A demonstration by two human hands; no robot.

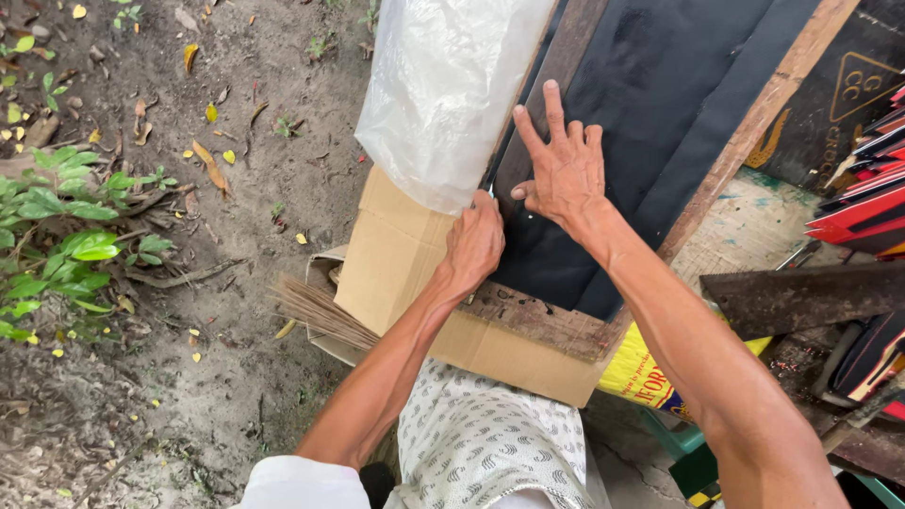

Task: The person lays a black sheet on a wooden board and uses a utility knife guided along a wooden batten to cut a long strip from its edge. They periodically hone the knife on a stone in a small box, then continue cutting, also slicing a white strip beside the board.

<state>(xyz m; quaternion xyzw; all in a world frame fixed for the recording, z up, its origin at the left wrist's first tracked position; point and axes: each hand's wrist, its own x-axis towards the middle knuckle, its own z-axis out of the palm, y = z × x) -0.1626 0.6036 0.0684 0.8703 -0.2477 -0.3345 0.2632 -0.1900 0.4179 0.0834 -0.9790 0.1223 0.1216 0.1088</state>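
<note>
My right hand lies flat, fingers spread, on a black sheet stretched over a wooden frame. My left hand is closed at the frame's left edge, gripping a small thin tool whose tip shows just above the fist; what it is I cannot tell. A clear plastic sheet hangs over that same edge, right above my left hand. A flattened cardboard box lies under the frame's near left corner.
Bare dirt with dry leaves and green plants lies to the left. A straw broom pokes out from under the cardboard. A yellow sack, red-and-black boards and a dark plank crowd the right.
</note>
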